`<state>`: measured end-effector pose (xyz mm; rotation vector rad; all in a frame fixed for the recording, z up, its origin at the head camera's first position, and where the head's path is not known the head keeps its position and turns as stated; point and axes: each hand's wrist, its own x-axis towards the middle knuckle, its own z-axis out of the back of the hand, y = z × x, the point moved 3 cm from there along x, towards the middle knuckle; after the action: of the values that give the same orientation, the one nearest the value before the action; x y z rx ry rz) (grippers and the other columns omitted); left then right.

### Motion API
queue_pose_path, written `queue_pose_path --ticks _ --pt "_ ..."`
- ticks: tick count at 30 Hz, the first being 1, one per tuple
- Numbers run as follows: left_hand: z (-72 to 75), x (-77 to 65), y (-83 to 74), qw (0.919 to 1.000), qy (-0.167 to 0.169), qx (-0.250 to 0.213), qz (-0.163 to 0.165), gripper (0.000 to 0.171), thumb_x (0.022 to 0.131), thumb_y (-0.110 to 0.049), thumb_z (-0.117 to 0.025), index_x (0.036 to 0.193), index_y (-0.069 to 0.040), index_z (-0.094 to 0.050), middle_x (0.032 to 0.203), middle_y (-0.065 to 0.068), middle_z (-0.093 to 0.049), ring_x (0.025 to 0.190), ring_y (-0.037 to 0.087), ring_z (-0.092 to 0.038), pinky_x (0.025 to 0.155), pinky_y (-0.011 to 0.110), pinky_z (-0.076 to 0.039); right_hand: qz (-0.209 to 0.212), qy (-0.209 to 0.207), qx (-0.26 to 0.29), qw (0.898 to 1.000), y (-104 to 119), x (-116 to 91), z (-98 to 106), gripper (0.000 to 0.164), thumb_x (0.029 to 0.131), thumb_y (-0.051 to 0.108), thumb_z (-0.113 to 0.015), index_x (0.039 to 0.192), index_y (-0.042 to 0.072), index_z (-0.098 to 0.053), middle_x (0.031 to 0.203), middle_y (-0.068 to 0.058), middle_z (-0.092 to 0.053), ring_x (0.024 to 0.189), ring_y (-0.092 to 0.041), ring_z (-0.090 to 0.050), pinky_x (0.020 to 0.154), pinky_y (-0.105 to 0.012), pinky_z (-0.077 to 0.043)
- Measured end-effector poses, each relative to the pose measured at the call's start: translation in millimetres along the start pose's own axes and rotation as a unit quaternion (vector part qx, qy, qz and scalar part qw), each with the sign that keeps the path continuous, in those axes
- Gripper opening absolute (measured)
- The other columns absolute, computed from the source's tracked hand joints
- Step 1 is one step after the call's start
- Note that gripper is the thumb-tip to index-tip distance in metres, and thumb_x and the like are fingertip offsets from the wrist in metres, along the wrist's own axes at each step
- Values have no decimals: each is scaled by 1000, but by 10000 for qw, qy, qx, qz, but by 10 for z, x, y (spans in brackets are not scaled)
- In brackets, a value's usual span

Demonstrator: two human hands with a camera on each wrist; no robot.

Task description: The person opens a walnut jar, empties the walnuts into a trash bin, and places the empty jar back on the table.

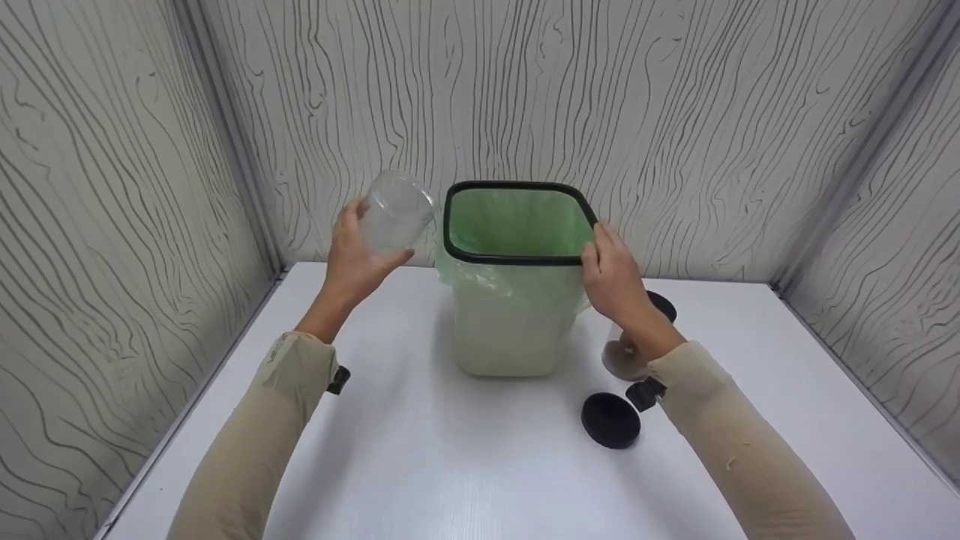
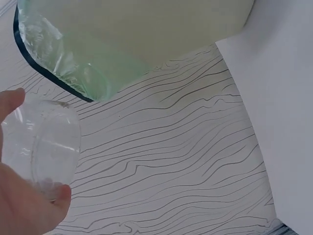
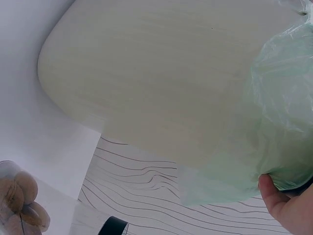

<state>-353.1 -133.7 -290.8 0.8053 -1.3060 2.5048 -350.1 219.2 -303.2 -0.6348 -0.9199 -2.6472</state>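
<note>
My left hand (image 1: pixel 358 255) grips a clear plastic jar (image 1: pixel 397 214), raised and tilted to the left of the bin. In the left wrist view the fingers and thumb wrap the see-through jar (image 2: pixel 49 142), whose inside looks bare. A pale trash bin (image 1: pixel 510 330) stands upright, lined with a thin green bag (image 1: pixel 517 217) under a black rim ring (image 1: pixel 514 260). On the right side of that ring, my right hand (image 1: pixel 615 274) holds the rim, thumb in front. The right wrist view has the thumb (image 3: pixel 276 198) pressed on the folded green bag at the edge.
Behind my right wrist stands a second clear jar (image 1: pixel 619 364) with a black lid; brown, round nut-like things (image 3: pixel 24 196) fill its lower part. A loose black lid (image 1: pixel 611 420) lies on the white table (image 1: pixel 420 465). Wood-patterned panels (image 1: pixel 360 90) wall in the back and sides.
</note>
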Motion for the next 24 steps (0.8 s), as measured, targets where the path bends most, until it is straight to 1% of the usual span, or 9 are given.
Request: queue_pose_path --ticks 3,8,13,17,20,24 --pt "14 -48 92 9990 78 -363 246 93 72 -26 -80 143 -4 -24 140 17 -36 127 31 -36 99 52 -35 53 -17 21 10000 4 4 1 57 102 29 -24 144 -10 -23 151 -24 -22 139 -35 -19 111 -47 -17" --pt "-4 -141 239 9934 266 -895 658 94 72 -23 -79 143 -6 -21 142 16 -33 128 33 -35 98 52 -35 100 -41 1 9999 -1 0 4 58 102 30 -24 144 -10 -24 150 -25 -23 139 -35 -20 111 -47 -18" --pt "-67 -266 356 9876 426 -1115 1022 94 73 -24 -79 144 -9 -19 144 16 -30 128 32 -34 99 49 -36 81 -27 -8 10000 -15 0 -4 58 102 30 -24 144 -10 -24 150 -25 -23 139 -35 -20 111 -47 -17" --pt "-133 -372 441 9819 567 -1295 1260 95 74 -24 -79 144 -9 -16 147 16 -26 132 32 -30 103 48 -32 15 18 -14 10000 -23 -3 -10 58 102 31 -24 145 -9 -23 150 -25 -23 139 -35 -19 111 -47 -17" --pt "-183 -452 509 9789 644 -1376 1366 96 74 -23 -78 144 -8 -15 148 17 -24 135 33 -26 106 48 -28 6 37 -27 10000 -23 0 -11 58 102 31 -24 145 -9 -23 151 -24 -22 139 -35 -19 111 -47 -16" --pt "-239 -560 589 9777 680 -1371 1439 96 75 -22 -78 145 -8 -14 149 17 -24 137 34 -24 107 48 -26 11 61 -35 10000 -17 4 -7 60 102 33 -23 145 -9 -21 151 -24 -21 140 -35 -18 112 -46 -16"
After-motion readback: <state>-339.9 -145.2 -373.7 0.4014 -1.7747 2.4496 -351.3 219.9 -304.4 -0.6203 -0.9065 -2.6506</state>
